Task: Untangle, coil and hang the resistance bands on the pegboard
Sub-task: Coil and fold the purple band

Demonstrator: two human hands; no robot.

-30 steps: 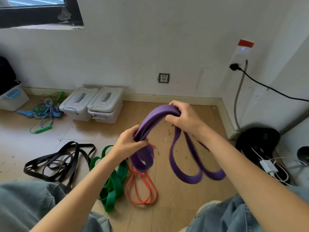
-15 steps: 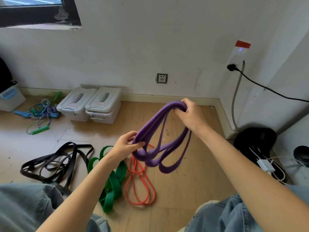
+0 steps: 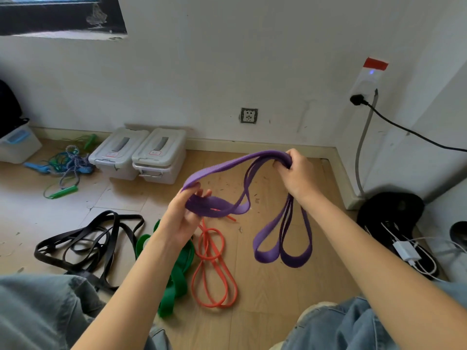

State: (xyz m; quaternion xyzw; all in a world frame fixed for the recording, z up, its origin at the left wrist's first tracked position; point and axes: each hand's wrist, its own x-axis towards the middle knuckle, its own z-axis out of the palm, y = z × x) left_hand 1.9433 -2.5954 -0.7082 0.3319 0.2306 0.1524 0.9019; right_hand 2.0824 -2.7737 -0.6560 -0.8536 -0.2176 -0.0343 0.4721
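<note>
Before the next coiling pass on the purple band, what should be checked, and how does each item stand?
1. Right hand grips purple band: ok.
2. Left hand holds the band's other end: ok, loosely.
3. Two hanging loops clear of the floor: cannot tell.
4. Purple band free of orange band: ok, orange lies on the floor behind it.
5. Green band and black bands coiled: not ok.
6. Pegboard within reach: cannot tell, not in view.

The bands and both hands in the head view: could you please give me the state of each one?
Purple band: off the floor, held at both ends, two loops hanging.
Left hand: holds one end.
Right hand: grips the bunched top.
Black band: tangled on the floor.
Green band: on the floor.
Orange band: on the floor, looped.
</note>
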